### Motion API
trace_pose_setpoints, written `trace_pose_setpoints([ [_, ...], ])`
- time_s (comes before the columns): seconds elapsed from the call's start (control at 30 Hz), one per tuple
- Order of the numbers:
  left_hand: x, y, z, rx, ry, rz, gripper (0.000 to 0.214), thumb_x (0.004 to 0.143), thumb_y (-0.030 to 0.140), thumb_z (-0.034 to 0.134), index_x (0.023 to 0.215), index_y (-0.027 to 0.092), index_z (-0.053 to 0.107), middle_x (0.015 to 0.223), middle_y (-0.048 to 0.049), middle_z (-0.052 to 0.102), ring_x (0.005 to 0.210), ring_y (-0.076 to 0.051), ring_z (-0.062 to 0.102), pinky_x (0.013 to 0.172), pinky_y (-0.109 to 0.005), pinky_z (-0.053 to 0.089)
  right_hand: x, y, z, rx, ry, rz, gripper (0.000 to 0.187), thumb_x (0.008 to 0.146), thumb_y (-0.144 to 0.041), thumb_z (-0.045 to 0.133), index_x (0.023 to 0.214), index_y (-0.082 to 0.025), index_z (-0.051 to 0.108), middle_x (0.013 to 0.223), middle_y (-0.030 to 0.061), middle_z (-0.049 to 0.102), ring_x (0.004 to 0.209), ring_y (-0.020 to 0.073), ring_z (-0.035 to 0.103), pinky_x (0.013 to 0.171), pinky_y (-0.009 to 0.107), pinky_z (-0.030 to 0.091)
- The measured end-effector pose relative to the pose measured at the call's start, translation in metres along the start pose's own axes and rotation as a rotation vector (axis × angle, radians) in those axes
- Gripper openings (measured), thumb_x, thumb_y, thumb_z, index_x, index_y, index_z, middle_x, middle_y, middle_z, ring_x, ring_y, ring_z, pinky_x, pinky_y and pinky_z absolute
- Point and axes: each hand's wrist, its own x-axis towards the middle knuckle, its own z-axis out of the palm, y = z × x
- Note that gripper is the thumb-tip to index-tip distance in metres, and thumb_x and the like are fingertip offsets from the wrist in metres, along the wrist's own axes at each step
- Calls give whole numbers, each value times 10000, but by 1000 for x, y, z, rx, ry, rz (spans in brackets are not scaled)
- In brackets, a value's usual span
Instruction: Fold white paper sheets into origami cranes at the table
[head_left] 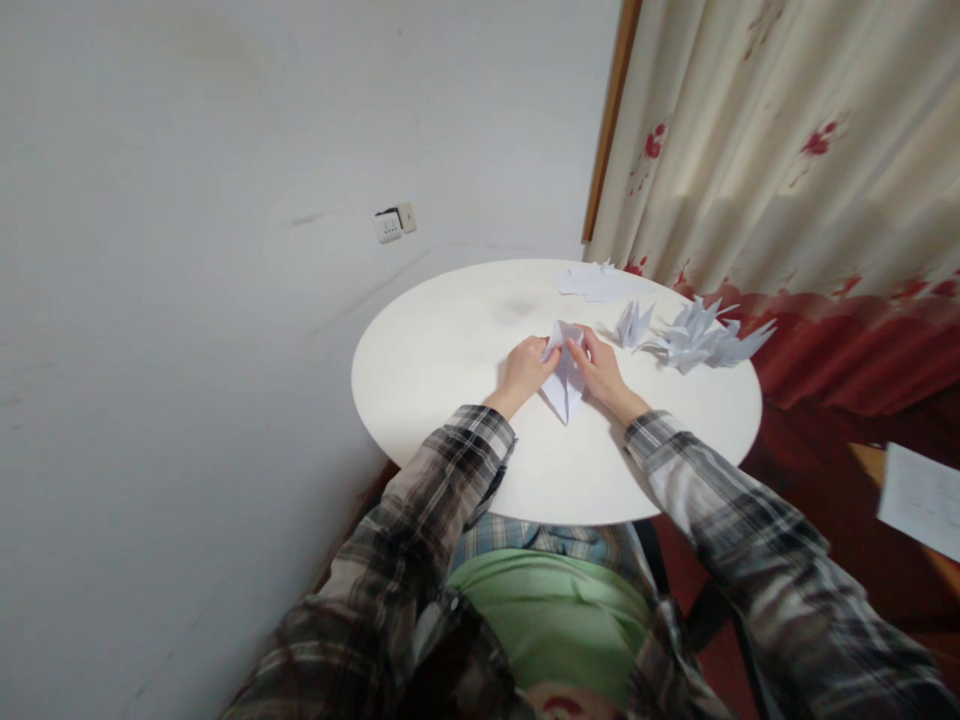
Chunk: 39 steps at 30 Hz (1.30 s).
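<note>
Forearms angle inward over the table's near edge | left hand: pinching folded paper at its left side | right hand: pinching its right side | folded paper: roughly midway between near and far edges

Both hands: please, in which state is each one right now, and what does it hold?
Left hand: closed, holding the folded white paper by its left side.
Right hand: closed, holding the folded white paper by its right side.
</note>
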Motion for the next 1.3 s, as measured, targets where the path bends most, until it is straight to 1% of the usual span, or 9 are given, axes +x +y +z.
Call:
trace_pose_setpoints([
  [0.13,0,1,-1,11,-9,-7,267,890,295,456,819,142,663,818,-88,663,798,-165,600,731,-273,439,1,1,2,13,9,-19,423,913,-471,365,1162,-195,567,1042,80,668,901,220,605,829,337,455],
  [0.27,-1,1,0,13,-14,-3,265,893,289,451,836,140,663,841,-95,667,816,-173,608,746,-279,443,3,5,3,28,12,-38,374,906,-411,389,1133,-198,595,1115,76,664,973,221,600,881,341,449],
  [0.4,-1,0,1,4,-10,12,249,890,288,459,875,149,666,866,-91,674,853,-178,615,776,-281,447,3,7,2,-10,-9,0,338,896,-341,399,1104,-203,627,1069,60,688,901,213,623,840,326,460],
  [0.5,-1,1,0,4,-19,20,250,891,295,463,904,152,669,884,-88,679,876,-176,617,790,-276,448,3,8,1,-27,-5,18,322,893,-321,403,1064,-217,654,1041,46,701,866,207,630,826,319,458],
  [0.6,-1,2,-1,14,-38,15,261,893,303,463,915,145,669,896,-94,681,881,-179,617,790,-278,451,4,8,0,-31,3,22,323,892,-317,406,1035,-204,672,1020,52,707,848,203,635,807,308,456],
  [0.7,-1,2,-1,16,-36,14,258,894,302,463,920,146,668,898,-92,683,884,-178,618,790,-277,451,4,8,1,-43,7,24,327,893,-317,407,1051,-193,666,992,62,708,820,203,636,774,301,452],
  [0.97,1,-2,2,36,42,3,256,903,309,462,887,146,659,875,-86,675,872,-172,617,778,-272,455,6,10,5,-9,80,-7,338,891,-412,454,1028,-175,653,844,63,707,720,196,616,679,285,437],
  [1.1,1,-2,2,33,62,10,248,910,303,450,895,155,649,883,-76,669,883,-167,610,800,-279,456,6,11,5,-13,78,-17,331,891,-414,462,1013,-177,659,835,60,706,703,187,609,666,276,427],
  [1.3,0,-1,0,7,37,25,214,905,280,464,919,154,635,904,-71,660,916,-164,602,829,-276,450,6,14,5,-13,95,0,280,888,-345,462,964,-200,689,868,49,720,734,183,615,691,275,429],
])
